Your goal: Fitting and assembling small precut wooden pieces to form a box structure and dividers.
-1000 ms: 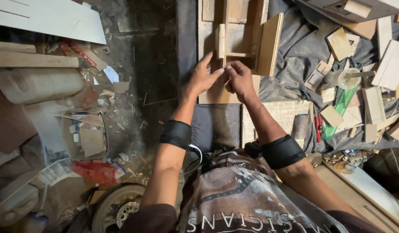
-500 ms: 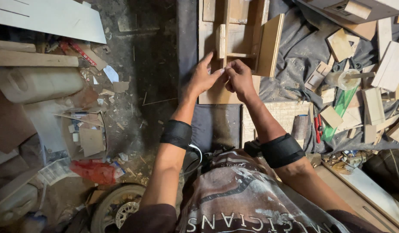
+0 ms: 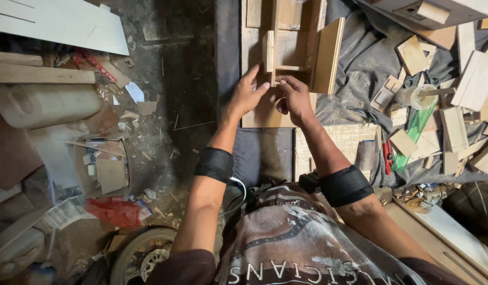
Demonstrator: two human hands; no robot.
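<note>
The wooden frame (image 3: pixel 299 50) lies on a flat board (image 3: pixel 254 113) in the far middle of the scene. It is made of pale, unpainted plywood pieces: a narrow upright slat on its left, a thin crossbar in the middle, and a wider tilted panel on its right. The left hand (image 3: pixel 245 96) has its fingers stretched out, with the tips touching the lower end of the slat. The right hand (image 3: pixel 294 97) has its fingers curled beside the same spot; what they pinch, I cannot tell. Wood offcuts (image 3: pixel 455 126) lie on the dark cloth (image 3: pixel 360 63) at the right.
</note>
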